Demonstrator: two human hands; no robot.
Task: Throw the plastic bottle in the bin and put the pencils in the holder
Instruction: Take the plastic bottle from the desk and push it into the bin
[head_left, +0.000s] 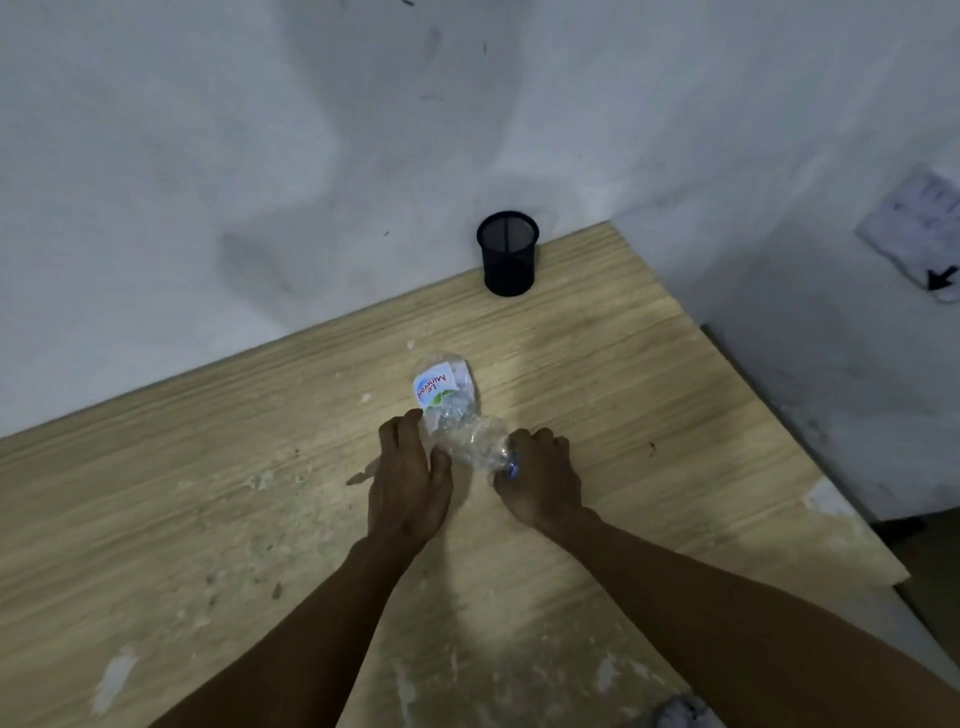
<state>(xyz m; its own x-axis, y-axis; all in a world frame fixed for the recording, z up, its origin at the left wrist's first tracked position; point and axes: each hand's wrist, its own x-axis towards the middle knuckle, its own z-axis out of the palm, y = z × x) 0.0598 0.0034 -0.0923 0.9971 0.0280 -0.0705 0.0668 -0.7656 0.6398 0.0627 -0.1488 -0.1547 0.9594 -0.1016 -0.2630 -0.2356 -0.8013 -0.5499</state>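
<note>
A crumpled clear plastic bottle (449, 410) with a white and blue label lies on the wooden table (208, 519), its blue cap end pointing toward me. My left hand (408, 483) rests against the bottle's left side, thumb pressed on its middle. My right hand (540, 483) is closed around the cap end. A thin pale stick (359, 477), perhaps a pencil, pokes out from under my left hand. A black mesh holder (508, 254) stands upright at the table's far edge by the wall. No bin is in view.
The table's right edge (810, 452) runs diagonally, with dark floor beyond it. A white wall (260, 156) backs the table, and a paper sheet (919, 234) with a black arrow hangs on the right wall. A greyish thing (680, 712) shows at the bottom edge.
</note>
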